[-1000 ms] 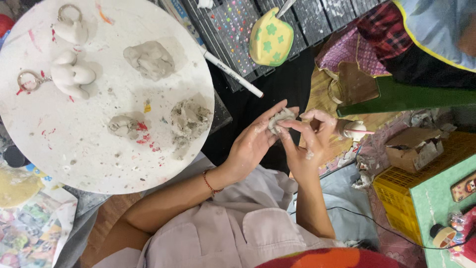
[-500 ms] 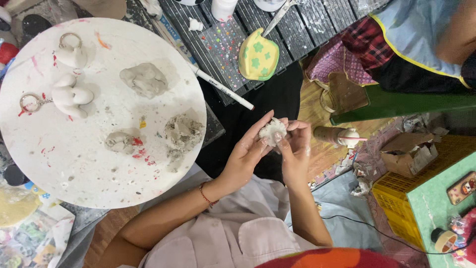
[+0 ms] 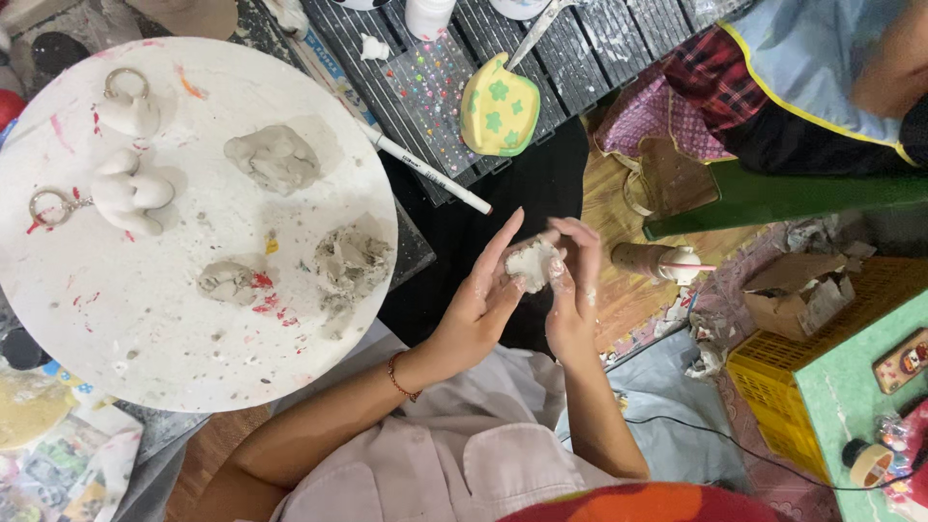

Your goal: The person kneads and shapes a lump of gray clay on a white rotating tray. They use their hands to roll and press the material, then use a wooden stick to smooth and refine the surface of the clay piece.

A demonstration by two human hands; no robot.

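left hand (image 3: 478, 304) + right hand (image 3: 572, 290) pinch clay lump (image 3: 533, 263) | round white board (image 3: 145, 358) beside

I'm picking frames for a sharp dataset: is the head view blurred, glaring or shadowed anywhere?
Head view: evenly lit, no harsh glare; the round white paint-flecked board is bright but keeps detail. The pale grey clay lump between the left hand and right hand is slightly soft. Shadows faint.

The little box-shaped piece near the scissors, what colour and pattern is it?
The box-shaped piece is yellow with green flower shapes and a green edge, seen in the head view.
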